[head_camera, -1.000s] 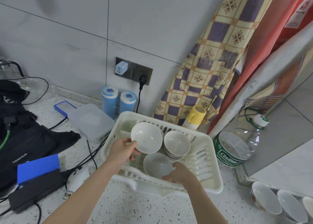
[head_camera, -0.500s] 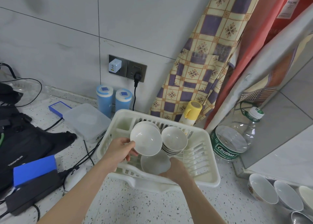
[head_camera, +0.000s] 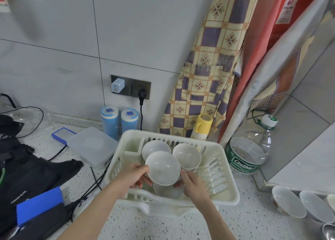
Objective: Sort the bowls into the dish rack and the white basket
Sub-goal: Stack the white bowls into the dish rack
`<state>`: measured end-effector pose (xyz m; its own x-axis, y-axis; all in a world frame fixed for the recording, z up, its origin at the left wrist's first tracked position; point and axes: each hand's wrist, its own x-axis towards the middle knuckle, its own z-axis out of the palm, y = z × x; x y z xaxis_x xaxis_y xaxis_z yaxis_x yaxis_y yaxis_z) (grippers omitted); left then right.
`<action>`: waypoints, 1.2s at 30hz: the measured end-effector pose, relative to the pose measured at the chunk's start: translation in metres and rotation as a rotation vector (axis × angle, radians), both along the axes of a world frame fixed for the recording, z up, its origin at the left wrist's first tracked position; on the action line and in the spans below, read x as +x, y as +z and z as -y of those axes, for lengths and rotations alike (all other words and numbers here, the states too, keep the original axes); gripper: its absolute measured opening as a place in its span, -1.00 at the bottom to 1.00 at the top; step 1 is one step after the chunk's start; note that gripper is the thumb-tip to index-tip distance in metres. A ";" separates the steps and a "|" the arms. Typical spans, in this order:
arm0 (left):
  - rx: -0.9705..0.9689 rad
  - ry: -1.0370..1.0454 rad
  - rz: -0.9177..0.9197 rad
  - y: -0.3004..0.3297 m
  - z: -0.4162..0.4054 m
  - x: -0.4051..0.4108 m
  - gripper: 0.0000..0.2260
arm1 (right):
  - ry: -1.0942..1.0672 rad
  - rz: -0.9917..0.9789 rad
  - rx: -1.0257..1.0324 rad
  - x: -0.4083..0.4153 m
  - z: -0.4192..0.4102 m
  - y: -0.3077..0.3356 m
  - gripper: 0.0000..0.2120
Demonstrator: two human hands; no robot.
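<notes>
A white plastic dish rack [head_camera: 224, 176] stands on the speckled counter. My left hand [head_camera: 134, 176] grips the left rim of a tilted white bowl [head_camera: 163, 168] held over the rack. My right hand [head_camera: 194, 185] is at that bowl's lower right edge and over another white bowl [head_camera: 167, 191] lying underneath; which one its fingers hold is unclear. Behind them stand a leaning white bowl [head_camera: 154, 146] and a stack of white bowls [head_camera: 187, 156]. More bowls [head_camera: 288, 202] sit on the counter at the lower right.
A large clear water bottle [head_camera: 248, 154] and a yellow-capped bottle [head_camera: 202, 126] stand by the rack. Two blue canisters [head_camera: 119, 122], a clear lidded box [head_camera: 92, 146], a black bag [head_camera: 27, 169], cables and blue boxes lie left. An apron hangs behind.
My left hand lowered its bowl toward the front of the rack, over the lower bowl. My right hand rose to the upper bowl's edge. The camera moved closer.
</notes>
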<state>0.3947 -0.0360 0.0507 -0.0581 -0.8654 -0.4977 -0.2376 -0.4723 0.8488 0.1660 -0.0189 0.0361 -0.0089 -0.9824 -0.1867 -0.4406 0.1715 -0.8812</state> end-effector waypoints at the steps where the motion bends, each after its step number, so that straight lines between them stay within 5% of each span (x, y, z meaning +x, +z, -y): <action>1: 0.018 -0.042 0.012 0.001 0.001 -0.001 -0.80 | 0.004 0.026 -0.007 0.000 0.000 0.000 -0.73; 13: 0.142 -0.243 0.163 0.006 0.012 -0.024 -0.94 | -0.058 -0.227 0.079 -0.007 0.006 -0.005 -0.71; 21: -0.024 -0.168 0.493 -0.016 0.016 -0.032 -0.77 | -0.105 -0.208 0.150 -0.008 0.008 -0.007 -0.70; 27: -0.169 -0.253 0.702 -0.024 0.009 -0.035 -0.83 | -0.091 -0.313 0.185 -0.006 0.010 -0.011 -0.75; 36: -0.230 -0.268 0.752 -0.028 0.009 -0.037 -0.87 | 0.020 -0.428 0.224 -0.007 0.009 -0.008 -0.76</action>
